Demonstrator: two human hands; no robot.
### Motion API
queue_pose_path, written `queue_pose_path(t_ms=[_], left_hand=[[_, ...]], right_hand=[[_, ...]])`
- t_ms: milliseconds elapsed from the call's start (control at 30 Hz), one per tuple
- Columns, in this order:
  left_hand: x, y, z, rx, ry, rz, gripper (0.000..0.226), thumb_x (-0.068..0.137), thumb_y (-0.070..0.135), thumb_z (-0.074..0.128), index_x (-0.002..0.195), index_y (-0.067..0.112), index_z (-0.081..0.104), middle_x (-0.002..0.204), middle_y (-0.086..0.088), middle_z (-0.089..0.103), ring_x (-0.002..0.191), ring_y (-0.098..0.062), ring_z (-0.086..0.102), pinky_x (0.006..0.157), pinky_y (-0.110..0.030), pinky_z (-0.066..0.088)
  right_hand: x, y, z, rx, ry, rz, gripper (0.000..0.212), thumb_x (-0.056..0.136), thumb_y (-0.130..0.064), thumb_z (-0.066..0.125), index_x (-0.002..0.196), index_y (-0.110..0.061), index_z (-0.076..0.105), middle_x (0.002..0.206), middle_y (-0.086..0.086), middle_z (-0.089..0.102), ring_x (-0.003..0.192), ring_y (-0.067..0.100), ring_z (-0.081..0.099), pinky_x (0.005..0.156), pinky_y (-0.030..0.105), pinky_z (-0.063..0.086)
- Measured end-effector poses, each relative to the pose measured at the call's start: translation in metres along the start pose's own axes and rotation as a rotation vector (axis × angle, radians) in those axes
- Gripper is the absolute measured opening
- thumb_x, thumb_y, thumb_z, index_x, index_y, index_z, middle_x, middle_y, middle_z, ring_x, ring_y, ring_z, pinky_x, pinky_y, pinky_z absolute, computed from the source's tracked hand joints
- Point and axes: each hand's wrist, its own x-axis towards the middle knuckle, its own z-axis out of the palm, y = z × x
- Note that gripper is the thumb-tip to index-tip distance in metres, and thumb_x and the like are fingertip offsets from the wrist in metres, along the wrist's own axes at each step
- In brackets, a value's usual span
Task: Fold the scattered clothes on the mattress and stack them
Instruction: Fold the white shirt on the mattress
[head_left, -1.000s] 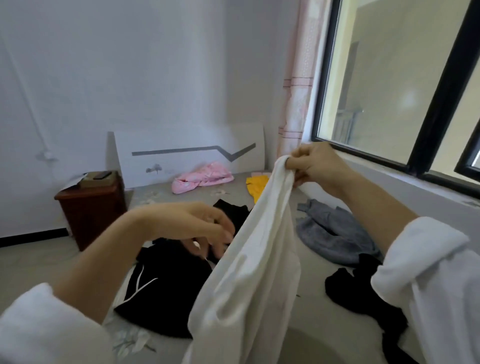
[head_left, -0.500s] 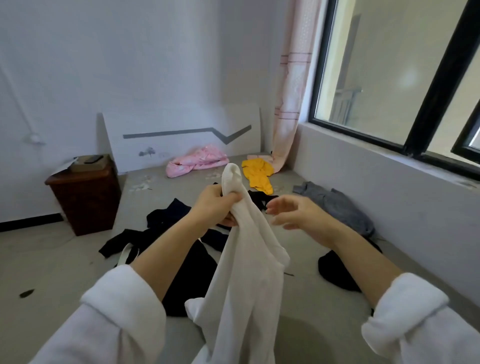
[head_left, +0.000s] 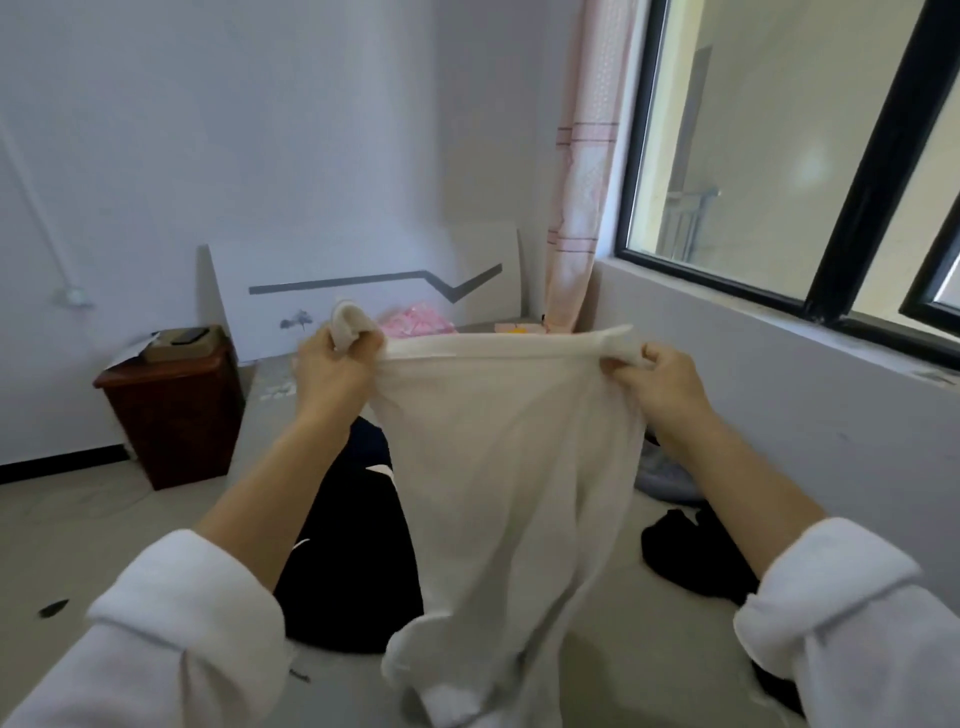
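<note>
My left hand (head_left: 332, 371) and right hand (head_left: 662, 382) each pinch a top corner of the white garment (head_left: 509, 467); its edge runs taut between them, its length hanging straight below over the mattress (head_left: 597, 634).

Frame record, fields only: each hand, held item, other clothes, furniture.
left hand: grips one top corner of the white garment
right hand: grips the other top corner
white garment: stretched between both hands, hanging down
mattress: black garment, pink garment, grey garment, small black piece
furniture: brown cabinet, left of mattress
</note>
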Motion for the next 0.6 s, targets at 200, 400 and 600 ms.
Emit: queue_pose_path(t_ms=[200, 400, 600], left_hand=[[0.000, 0.023, -0.026, -0.042, -0.060, 0.160, 0.027, 0.096, 0.035, 0.052, 0.083, 0.012, 0.058, 0.072, 0.005, 0.049, 0.066, -0.007, 0.045, 0.059, -0.021, 0.034], [-0.001, 0.039, -0.049, 0.305, -0.323, 0.323, 0.043, 0.074, 0.068, 0.048, 0.084, 0.029, 0.062, 0.082, 0.013, 0.063, 0.074, -0.005, 0.059, 0.067, -0.025, 0.044], [0.003, 0.042, -0.071, 0.447, -0.826, 0.052, 0.011, 0.075, 0.024, 0.079, 0.083, 0.017, 0.076, 0.084, -0.006, 0.075, 0.081, -0.023, 0.072, 0.066, -0.028, 0.053]], right_hand=[[0.006, -0.044, -0.006, -0.140, -0.084, -0.266, 0.019, 0.098, -0.027, 0.051, 0.084, -0.019, 0.061, 0.077, -0.005, 0.060, 0.060, -0.005, 0.051, 0.056, 0.006, 0.039], [0.004, -0.080, -0.032, -0.175, -0.112, -0.311, 0.021, 0.094, -0.034, 0.057, 0.079, -0.021, 0.065, 0.070, -0.011, 0.059, 0.055, -0.006, 0.051, 0.053, 0.008, 0.039], [0.002, -0.073, -0.053, -0.791, -0.633, -0.066, 0.031, 0.065, -0.035, 0.086, 0.087, -0.024, 0.068, 0.081, -0.008, 0.072, 0.076, 0.007, 0.067, 0.067, 0.024, 0.052]])
